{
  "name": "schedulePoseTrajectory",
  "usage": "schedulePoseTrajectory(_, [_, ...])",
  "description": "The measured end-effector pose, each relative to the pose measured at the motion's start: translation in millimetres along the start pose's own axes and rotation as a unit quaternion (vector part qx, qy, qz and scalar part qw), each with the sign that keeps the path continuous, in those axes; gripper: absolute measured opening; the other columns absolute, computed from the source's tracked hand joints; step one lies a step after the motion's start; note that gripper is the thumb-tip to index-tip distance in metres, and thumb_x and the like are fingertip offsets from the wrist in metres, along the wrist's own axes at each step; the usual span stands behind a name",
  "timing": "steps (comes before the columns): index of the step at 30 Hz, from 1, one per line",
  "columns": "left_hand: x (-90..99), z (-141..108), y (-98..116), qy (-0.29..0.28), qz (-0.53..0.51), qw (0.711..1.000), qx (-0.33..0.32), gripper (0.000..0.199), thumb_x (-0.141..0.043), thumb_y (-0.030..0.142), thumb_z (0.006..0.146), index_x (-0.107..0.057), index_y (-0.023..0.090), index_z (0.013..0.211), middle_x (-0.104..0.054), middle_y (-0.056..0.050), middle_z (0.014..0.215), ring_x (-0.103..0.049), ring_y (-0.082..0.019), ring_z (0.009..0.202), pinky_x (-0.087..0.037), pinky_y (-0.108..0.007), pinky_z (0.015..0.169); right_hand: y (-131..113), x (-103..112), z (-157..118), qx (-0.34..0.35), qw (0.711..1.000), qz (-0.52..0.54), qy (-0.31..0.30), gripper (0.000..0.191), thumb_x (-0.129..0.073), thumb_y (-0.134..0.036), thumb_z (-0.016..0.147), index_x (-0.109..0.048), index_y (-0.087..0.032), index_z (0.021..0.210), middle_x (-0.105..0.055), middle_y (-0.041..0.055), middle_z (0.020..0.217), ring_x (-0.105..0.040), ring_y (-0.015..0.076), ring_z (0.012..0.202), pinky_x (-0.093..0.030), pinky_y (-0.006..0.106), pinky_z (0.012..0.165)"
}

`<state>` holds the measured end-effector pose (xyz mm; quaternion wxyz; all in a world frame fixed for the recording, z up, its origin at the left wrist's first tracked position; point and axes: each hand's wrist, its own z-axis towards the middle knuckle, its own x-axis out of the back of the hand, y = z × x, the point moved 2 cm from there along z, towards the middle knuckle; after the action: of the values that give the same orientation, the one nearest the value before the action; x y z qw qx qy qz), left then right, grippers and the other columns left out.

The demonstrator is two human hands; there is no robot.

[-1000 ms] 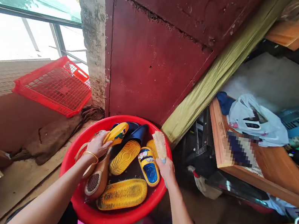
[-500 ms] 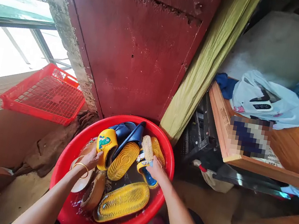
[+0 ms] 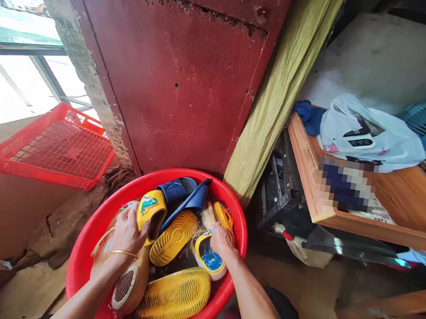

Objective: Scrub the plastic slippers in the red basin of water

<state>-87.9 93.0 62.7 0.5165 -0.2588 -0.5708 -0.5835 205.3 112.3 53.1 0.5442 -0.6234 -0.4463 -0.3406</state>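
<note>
A red basin (image 3: 243, 216) holds water and several slippers and sandals. My right hand (image 3: 221, 240) is closed round the handle of a scrubbing brush (image 3: 209, 217), its pale bristles pointing away. Just below is a yellow clog (image 3: 208, 257) with a blue inside. At the basin's left side, my left hand (image 3: 127, 235) is closed over a pale sandal (image 3: 103, 250), with its fingertips partly hidden. Beside its thumb stands a yellow slipper (image 3: 151, 208) with a green dinosaur. Blue slippers (image 3: 177, 190), a yellow sole (image 3: 176, 295) and a brown-soled sandal (image 3: 130, 287) lie around.
A red plastic crate (image 3: 60, 147) sits on the left by a brown cloth (image 3: 57, 237) and cardboard. Behind the basin stands a dark red door (image 3: 162, 75). To the right, a wooden tray-like top (image 3: 412, 209) carries a white plastic bag (image 3: 368, 134).
My left hand has shifted from the dinosaur slipper's edge onto the pale sandal. The brush in my right hand has dipped lower behind the blue-lined clog. The view has shifted slightly.
</note>
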Motion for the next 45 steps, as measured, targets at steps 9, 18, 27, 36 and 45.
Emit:
schedulePoseTrajectory(9, [-41.1,-49.9,65.9,-0.231,0.089,0.955,-0.163,0.082,-0.069,0.037,0.077,-0.039,0.018,0.152,-0.044,-0.019,0.158,-0.048,-0.038,0.139,-0.04,-0.054,0.11,-1.7,54.9,-26.5,0.023,0.998,-0.03,0.046,0.032,-0.053,-0.022,0.089,-0.063,-0.021,0.119,-0.075,0.0105,0.101,-0.07,0.0273,0.095,-0.045,0.032,0.077])
schedulePoseTrajectory(18, [-47.4,-31.3,49.8,-0.252,-0.018,0.964,-0.084,0.06,-0.051,0.021,0.083,-0.049,0.014,0.142,-0.067,-0.019,0.133,-0.066,-0.031,0.121,-0.048,-0.045,0.103,-18.5,55.6,-12.4,-0.035,0.974,0.162,0.157,0.024,-0.058,-0.026,0.091,-0.061,-0.018,0.113,-0.074,0.0107,0.103,-0.069,0.0257,0.096,-0.047,0.03,0.08])
schedulePoseTrajectory(27, [2.5,-21.8,10.4,-0.126,-0.234,0.963,0.042,0.054,-0.044,0.051,0.084,-0.067,0.017,0.12,-0.075,-0.011,0.118,-0.067,-0.031,0.113,-0.055,-0.042,0.093,-51.1,26.5,6.7,0.053,0.93,0.357,0.073,0.022,-0.065,-0.025,0.085,-0.066,-0.02,0.106,-0.071,0.0011,0.093,-0.068,0.0184,0.082,-0.057,0.028,0.073])
schedulePoseTrajectory(36, [39.1,-44.5,17.5,-0.078,-0.031,0.995,-0.05,0.055,-0.039,0.038,0.095,-0.054,0.013,0.141,-0.077,-0.017,0.113,-0.072,-0.031,0.101,-0.053,-0.04,0.087,-38.2,12.5,-29.8,0.055,0.928,0.368,0.005,0.042,-0.06,-0.023,0.083,-0.059,-0.022,0.125,-0.068,0.0008,0.092,-0.068,0.016,0.071,-0.057,0.023,0.051])
schedulePoseTrajectory(45, [46.3,-83.1,-3.2,-0.049,-0.29,0.949,0.114,0.036,-0.059,0.039,0.088,-0.071,0.019,0.115,-0.077,-0.011,0.103,-0.073,-0.03,0.097,-0.056,-0.039,0.082,-13.1,-12.7,-95.5,0.033,0.944,0.322,0.06,0.043,-0.059,-0.023,0.08,-0.061,-0.017,0.123,-0.071,0.0053,0.094,-0.072,0.0189,0.069,-0.058,0.025,0.051])
